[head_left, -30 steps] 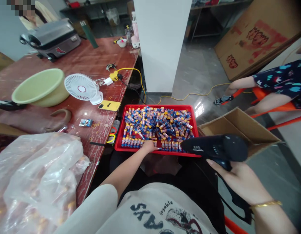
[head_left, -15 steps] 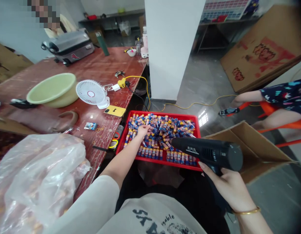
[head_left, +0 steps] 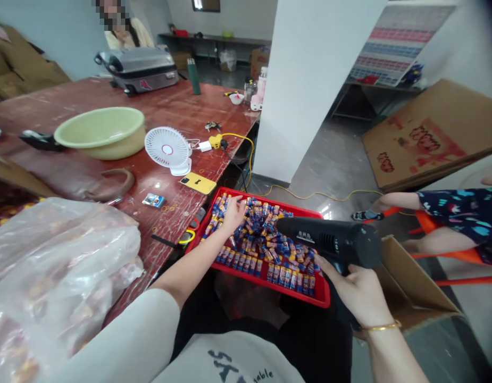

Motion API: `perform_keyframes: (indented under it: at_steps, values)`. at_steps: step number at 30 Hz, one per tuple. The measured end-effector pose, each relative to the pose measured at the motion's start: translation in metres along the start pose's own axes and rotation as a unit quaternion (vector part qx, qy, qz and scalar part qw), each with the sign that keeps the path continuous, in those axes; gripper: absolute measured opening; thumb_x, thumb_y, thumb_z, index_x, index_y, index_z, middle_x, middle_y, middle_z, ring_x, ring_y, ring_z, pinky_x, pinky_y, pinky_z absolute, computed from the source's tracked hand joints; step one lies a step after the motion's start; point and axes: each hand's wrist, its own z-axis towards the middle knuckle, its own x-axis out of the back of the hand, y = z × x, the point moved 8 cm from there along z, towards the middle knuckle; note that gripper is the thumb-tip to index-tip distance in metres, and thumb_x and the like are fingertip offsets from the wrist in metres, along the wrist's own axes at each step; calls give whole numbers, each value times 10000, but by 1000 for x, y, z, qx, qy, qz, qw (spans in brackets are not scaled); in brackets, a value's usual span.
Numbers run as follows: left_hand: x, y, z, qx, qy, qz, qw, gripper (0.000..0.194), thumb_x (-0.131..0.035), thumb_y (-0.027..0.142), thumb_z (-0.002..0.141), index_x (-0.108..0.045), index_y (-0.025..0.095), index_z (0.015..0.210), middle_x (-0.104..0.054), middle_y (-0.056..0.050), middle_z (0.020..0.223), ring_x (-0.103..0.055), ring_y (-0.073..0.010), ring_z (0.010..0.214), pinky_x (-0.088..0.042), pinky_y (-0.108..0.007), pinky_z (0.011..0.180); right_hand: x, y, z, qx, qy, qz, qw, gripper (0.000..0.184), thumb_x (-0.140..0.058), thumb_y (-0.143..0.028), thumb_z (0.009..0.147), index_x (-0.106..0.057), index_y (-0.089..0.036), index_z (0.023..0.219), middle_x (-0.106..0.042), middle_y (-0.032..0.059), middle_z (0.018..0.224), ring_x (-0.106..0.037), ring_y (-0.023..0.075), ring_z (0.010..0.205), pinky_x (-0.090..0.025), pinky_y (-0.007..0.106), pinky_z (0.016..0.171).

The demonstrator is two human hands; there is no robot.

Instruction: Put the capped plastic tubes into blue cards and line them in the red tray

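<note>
The little blue and yellow tubes (head_left: 249, 226) are in a red tray (head_left: 323, 290). Lots of them lie in a messy heap, and some are lined up side by side along the near edge, in two bunches with a gap between. The left hand (head_left: 233, 214) is at the heap, near the tray's far left corner. Its fingers are partly stretched out, but I cannot tell if they pinch a tube. The right hand (head_left: 351, 290) is wrapped around the handle of a black blower (head_left: 329, 238), and the blower's front end is over the heap (it looks a bit like a hair dryer).

Right of the tray is an open cardboard box (head_left: 415, 287). To the left is the red-brown tabletop (head_left: 214, 114). On it are a big pale green bowl (head_left: 100, 130), a white fan (head_left: 168, 149), a yellow phone (head_left: 198, 183) and a cloudy plastic bag (head_left: 66, 266) with blurry, orange-looking things inside.
</note>
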Motion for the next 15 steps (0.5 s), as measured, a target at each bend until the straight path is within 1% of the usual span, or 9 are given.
perform_keyframes:
  at_steps: [1, 3, 6, 8, 9, 10, 12, 14, 15]
  values:
    - [14, -7, -17, -6, 1, 4, 1000, 286, -461, 284, 951, -553, 169, 1197, -580, -111, 1220, -577, -206, 1066, -480, -380, 919, -1, -9, 9, 14, 2, -9, 1000, 547, -682, -569, 670, -412, -211, 355, -472, 25, 345, -447, 125, 347, -314, 234, 331]
    - [39, -25, -57, -11, -11, 18, 1000, 238, -447, 267, 943, -604, 190, 1105, -630, -89, 1114, -598, -187, 1004, -497, -326, 875, -3, -29, 29, 42, 1, -27, 999, 512, -671, -588, 665, -492, -190, 398, -511, 34, 363, -469, 139, 360, -329, 239, 339]
    - [69, -58, -111, -1, -27, 50, 998, 157, -505, 209, 885, -655, 196, 929, -663, -70, 971, -620, -195, 945, -505, -330, 871, -10, -62, 60, 101, -2, -55, 993, 453, -658, -588, 665, -648, -141, 587, -652, 70, 526, -586, 203, 495, -429, 271, 438]
    - [82, -74, -134, 17, -23, 75, 997, 164, -503, 178, 866, -662, 185, 902, -661, -91, 965, -624, -214, 947, -503, -359, 888, -17, -83, 76, 137, -21, -70, 988, 441, -659, -546, 673, -704, -117, 762, -719, 102, 701, -652, 253, 659, -490, 304, 558]
    - [84, -78, -140, 24, -21, 87, 996, 182, -491, 172, 868, -665, 177, 920, -658, -105, 982, -622, -223, 959, -500, -374, 899, -21, -92, 81, 146, -34, -77, 986, 445, -659, -523, 680, -712, -110, 838, -733, 114, 780, -666, 270, 736, -505, 319, 620]
    - [81, -77, -141, 26, -22, 97, 995, 206, -475, 171, 877, -665, 170, 956, -655, -117, 1011, -618, -229, 980, -493, -386, 916, -24, -99, 85, 148, -44, -87, 984, 452, -661, -507, 687, -714, -108, 890, -736, 123, 835, -670, 282, 794, -509, 331, 664]
    - [61, -64, -133, 13, -35, 109, 993, 255, -449, 182, 902, -648, 168, 1061, -638, -129, 1118, -586, -230, 1080, -457, -393, 983, -24, -104, 87, 123, -40, -122, 984, 474, -664, -515, 693, -712, -98, 914, -733, 136, 850, -670, 302, 822, -507, 347, 683]
    - [25, -38, -111, -16, -59, 114, 992, 299, -451, 213, 924, -601, 182, 1180, -584, -119, 1265, -502, -225, 1221, -385, -400, 1065, -16, -99, 82, 85, -15, -154, 984, 507, -660, -559, 699, -712, -90, 884, -725, 139, 780, -672, 310, 773, -503, 348, 637]
    - [5, -25, -95, -31, -73, 118, 990, 326, -471, 240, 927, -570, 183, 1232, -547, -119, 1325, -441, -238, 1287, -342, -426, 1097, -9, -94, 76, 83, -3, -156, 984, 510, -654, -572, 707, -712, -92, 867, -720, 134, 743, -673, 305, 740, -501, 342, 608]
